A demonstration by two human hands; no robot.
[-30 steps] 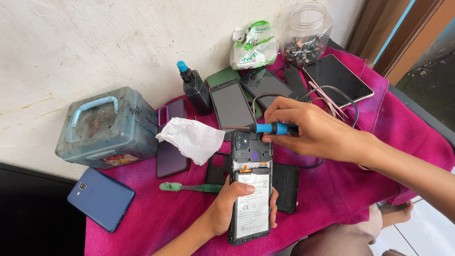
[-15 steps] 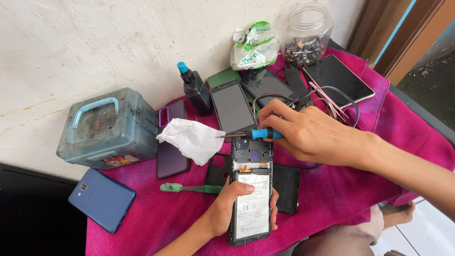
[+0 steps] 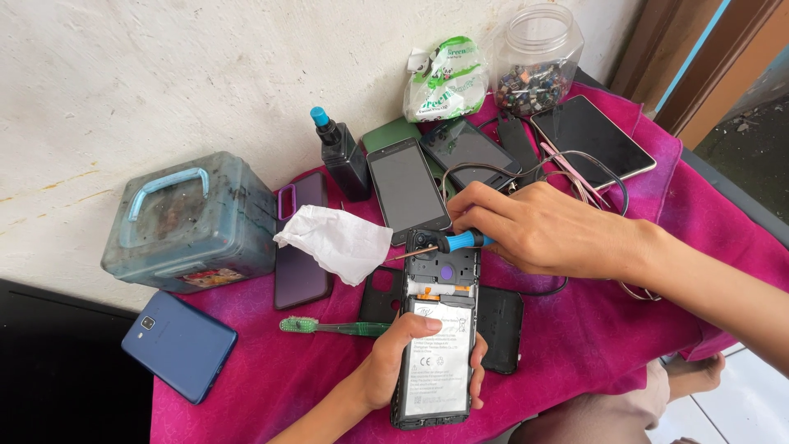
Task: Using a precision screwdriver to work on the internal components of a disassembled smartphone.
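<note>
An opened phone (image 3: 438,329) with its back cover off lies on the magenta cloth (image 3: 575,329), battery and black inner frame showing. My left hand (image 3: 407,362) grips its lower half from the left. My right hand (image 3: 542,230) holds a small screwdriver with a blue handle (image 3: 462,241), lying nearly flat above the phone's top end, its thin tip (image 3: 394,257) pointing left toward a crumpled white tissue (image 3: 337,241).
A grey-blue tool box (image 3: 193,222) stands left, a blue phone (image 3: 178,345) below it. A green toothbrush (image 3: 333,327), dark spray bottle (image 3: 341,156), several phones, a tablet (image 3: 592,136), cables, a parts jar (image 3: 536,57) and a green-white bag (image 3: 444,78) crowd the cloth.
My right hand has turned the screwdriver and slid it left, so its tip now sticks out past the phone's left edge. The left hand and phone stay put.
</note>
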